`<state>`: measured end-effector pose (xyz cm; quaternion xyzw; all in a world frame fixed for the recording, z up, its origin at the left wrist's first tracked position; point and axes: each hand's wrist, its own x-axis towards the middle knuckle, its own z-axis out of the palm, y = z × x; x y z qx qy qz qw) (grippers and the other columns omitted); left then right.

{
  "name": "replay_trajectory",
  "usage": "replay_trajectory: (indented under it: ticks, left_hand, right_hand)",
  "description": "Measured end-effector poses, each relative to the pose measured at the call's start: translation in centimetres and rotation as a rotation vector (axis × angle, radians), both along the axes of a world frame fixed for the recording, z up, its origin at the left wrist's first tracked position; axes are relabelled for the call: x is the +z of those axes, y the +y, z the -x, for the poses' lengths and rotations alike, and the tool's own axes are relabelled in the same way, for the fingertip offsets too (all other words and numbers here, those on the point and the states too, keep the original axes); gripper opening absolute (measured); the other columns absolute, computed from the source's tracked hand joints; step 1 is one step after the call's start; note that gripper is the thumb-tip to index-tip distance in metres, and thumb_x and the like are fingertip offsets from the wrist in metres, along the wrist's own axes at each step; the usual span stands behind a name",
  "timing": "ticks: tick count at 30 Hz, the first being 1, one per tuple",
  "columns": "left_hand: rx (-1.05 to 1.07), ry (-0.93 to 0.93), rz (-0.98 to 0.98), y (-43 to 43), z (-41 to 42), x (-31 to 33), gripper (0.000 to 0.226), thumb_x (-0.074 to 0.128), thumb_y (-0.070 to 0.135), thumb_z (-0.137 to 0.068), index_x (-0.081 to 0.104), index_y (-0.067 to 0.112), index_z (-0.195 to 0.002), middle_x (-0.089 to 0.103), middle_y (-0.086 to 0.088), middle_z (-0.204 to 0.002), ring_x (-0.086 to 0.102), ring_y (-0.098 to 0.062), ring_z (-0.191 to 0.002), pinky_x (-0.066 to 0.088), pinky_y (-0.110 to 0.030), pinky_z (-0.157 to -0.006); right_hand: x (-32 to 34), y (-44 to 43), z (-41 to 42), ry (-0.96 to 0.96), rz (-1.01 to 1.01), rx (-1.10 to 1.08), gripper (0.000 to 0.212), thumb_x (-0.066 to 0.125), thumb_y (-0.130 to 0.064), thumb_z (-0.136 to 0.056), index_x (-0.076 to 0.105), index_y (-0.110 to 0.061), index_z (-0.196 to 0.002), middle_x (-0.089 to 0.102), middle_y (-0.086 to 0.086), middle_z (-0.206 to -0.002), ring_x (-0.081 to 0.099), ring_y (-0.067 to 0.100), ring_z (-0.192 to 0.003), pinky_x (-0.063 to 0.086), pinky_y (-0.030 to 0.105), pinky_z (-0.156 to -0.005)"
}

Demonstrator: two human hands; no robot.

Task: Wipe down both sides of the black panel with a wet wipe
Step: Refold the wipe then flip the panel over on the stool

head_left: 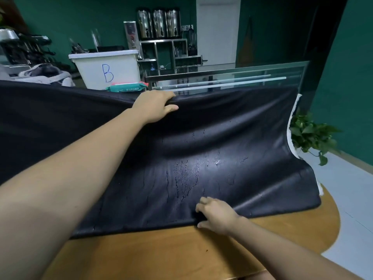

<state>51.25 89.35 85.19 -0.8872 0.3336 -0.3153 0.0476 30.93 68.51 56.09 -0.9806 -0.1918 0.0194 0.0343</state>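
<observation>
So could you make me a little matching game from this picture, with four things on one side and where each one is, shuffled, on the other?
Things:
1. left hand
2. right hand
3. white plastic bin marked with a blue B
4. green leafy plant

Places:
a. past the right end of the black padded panel
b. gripping the panel's top edge
c. behind the panel, beside the green pack of wet wipes
d. gripping the panel's bottom edge, by the brown wooden table

Pairs: 1-b, 2-d, 3-c, 4-a.
</observation>
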Motion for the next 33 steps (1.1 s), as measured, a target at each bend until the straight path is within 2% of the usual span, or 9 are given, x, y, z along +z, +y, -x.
replay_trajectory:
  ticks: [6,11,15,20,25,29,33]
  left_hand:
    - [0.061,0.17,0.071,1.5,-0.8,-2.5,0.052,0.05,0.053,-0.106,0.053,0.022,-0.148,0.064,-0.011,-0.142,0.061,-0.041,-0.123,0.049,-0.049,-0.095]
    - [0.053,0.227,0.079,1.8,-1.1,-4.3,0.05,0.051,0.051,-0.107,0.054,0.021,-0.146,0.066,-0.015,-0.138,0.062,-0.041,-0.119,0.049,-0.047,-0.093]
    - [0.065,0.255,0.065,1.2,-1.4,-5.0,0.051,0.05,0.051,-0.107,0.053,0.021,-0.148,0.066,-0.015,-0.138,0.061,-0.04,-0.12,0.049,-0.048,-0.095]
    - [0.068,0.256,0.049,1.1,-2.0,-5.7,0.049,0.048,0.053,-0.107,0.054,0.022,-0.144,0.068,-0.015,-0.133,0.064,-0.041,-0.114,0.049,-0.046,-0.087]
    - [0.077,0.241,0.046,0.6,-2.8,-5.9,0.044,0.046,0.048,-0.109,0.057,0.019,-0.141,0.069,-0.014,-0.13,0.065,-0.041,-0.111,0.046,-0.044,-0.082]
    - [0.103,0.259,0.048,0.0,-3.4,-6.0,0.04,0.045,0.044,-0.111,0.059,0.015,-0.135,0.069,-0.017,-0.127,0.064,-0.042,-0.11,0.041,-0.043,-0.078]
    - [0.141,0.315,0.039,-0.2,-3.9,-6.2,0.047,0.041,0.047,-0.112,0.052,0.022,-0.149,0.066,-0.017,-0.135,0.062,-0.042,-0.117,0.049,-0.047,-0.087]
  right_hand:
    - [-1.5,0.9,-0.1,-0.078,0.103,0.025,0.037,0.062,-0.039,-0.096,0.057,-0.013,-0.121,0.052,0.009,-0.122,0.051,0.032,-0.115,0.048,0.045,-0.096]
    - [-2.2,2.0,-0.2,-0.079,0.181,0.009,0.026,0.055,-0.018,-0.086,0.056,-0.012,-0.111,0.052,0.011,-0.113,0.05,0.035,-0.106,0.047,0.045,-0.087]
    - [-2.5,2.6,-0.4,-0.09,0.233,0.013,0.034,0.053,-0.001,-0.08,0.053,-0.01,-0.112,0.05,0.014,-0.111,0.049,0.035,-0.101,0.045,0.044,-0.083]
    - [-2.7,3.2,-0.1,-0.114,0.339,0.027,0.033,0.063,0.0,-0.081,0.052,-0.007,-0.111,0.053,0.017,-0.105,0.051,0.034,-0.093,0.043,0.042,-0.078]
    - [-2.3,3.8,-0.1,-0.16,0.39,0.046,0.037,0.062,0.004,-0.08,0.051,-0.004,-0.115,0.054,0.021,-0.107,0.053,0.037,-0.096,0.041,0.042,-0.079]
    - [-1.5,3.6,0.4,-0.174,0.36,0.075,0.033,0.059,0.005,-0.082,0.051,-0.005,-0.113,0.055,0.021,-0.106,0.053,0.036,-0.095,0.044,0.043,-0.084]
    - [-1.3,3.0,1.9,-0.186,0.328,0.13,0.026,0.055,0.002,-0.084,0.052,-0.008,-0.107,0.057,0.018,-0.103,0.053,0.034,-0.09,0.045,0.042,-0.08]
